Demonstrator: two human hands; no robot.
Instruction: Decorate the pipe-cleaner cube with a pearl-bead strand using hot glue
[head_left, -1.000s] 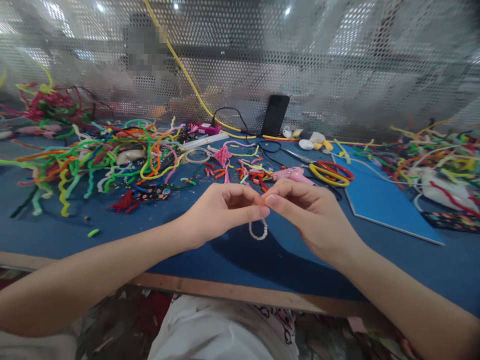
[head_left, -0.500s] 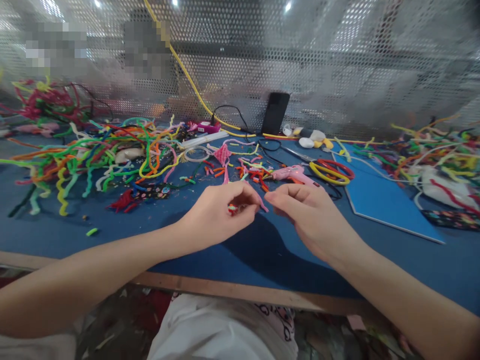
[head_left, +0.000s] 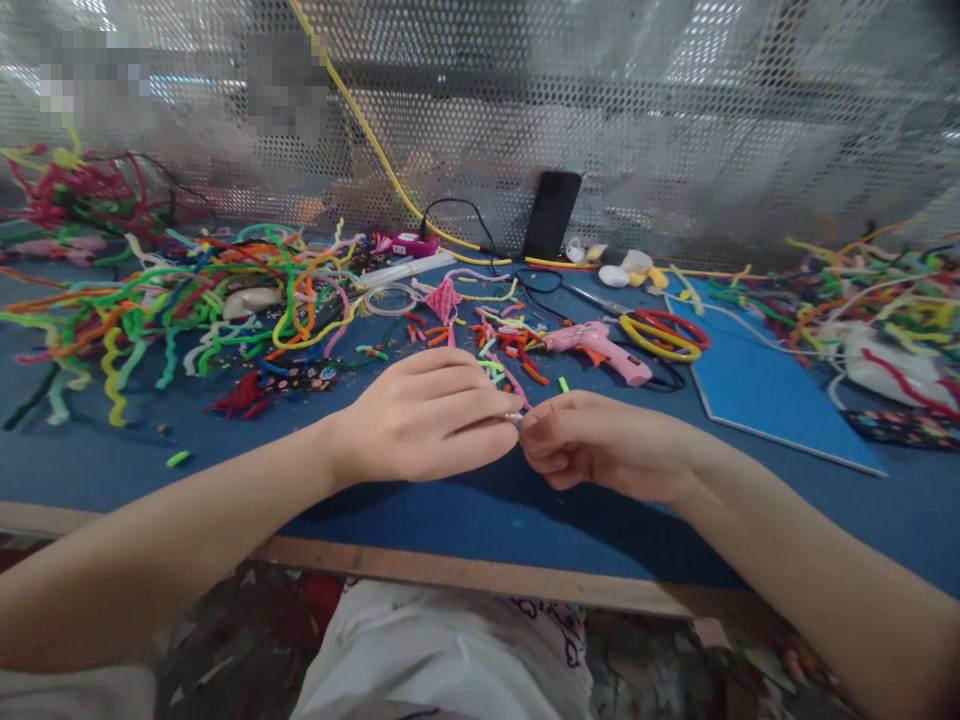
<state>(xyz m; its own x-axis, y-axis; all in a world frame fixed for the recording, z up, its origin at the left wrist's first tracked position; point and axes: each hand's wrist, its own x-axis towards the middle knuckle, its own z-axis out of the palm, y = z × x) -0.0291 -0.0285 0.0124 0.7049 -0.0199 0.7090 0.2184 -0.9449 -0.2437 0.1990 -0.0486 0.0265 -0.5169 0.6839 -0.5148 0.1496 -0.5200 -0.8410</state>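
Both hands meet low over the worktop (head_left: 465, 520). The left hand (head_left: 424, 420) and right hand (head_left: 600, 455) each pinch one end of a short wire (head_left: 514, 417), its long axis running 9 to 3 o'clock between the fingertips. The glue gun (head_left: 596, 347) lies at 1 o'clock, nearer the right hand.

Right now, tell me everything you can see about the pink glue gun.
The glue gun is pale pink, plastic by its look, with an orange trigger. It lies on its side on the blue table, nozzle toward the left and handle toward the right, beside the yellow ring. Pipe-cleaner scraps lie by its nozzle. Neither hand touches it.
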